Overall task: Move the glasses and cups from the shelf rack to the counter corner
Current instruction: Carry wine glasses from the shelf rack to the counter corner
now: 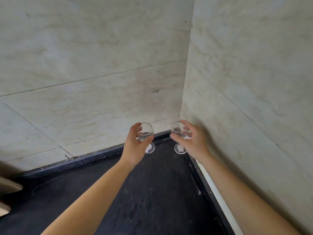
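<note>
Two clear stemmed glasses stand upright in the far corner of the black counter (152,192). My left hand (135,146) is wrapped around the bowl of the left glass (146,133), whose round foot rests on the counter. My right hand (191,141) curls around the bowl of the right glass (177,131), fingers partly spread; whether it still grips or just touches it is unclear. That glass's foot sits right at the corner. The shelf rack is out of view.
Pale marble-look tiled walls (101,82) meet at the corner and close in behind and to the right. A light-coloured object (8,187) pokes in at the left edge. A black raised lip runs along the counter's back edge.
</note>
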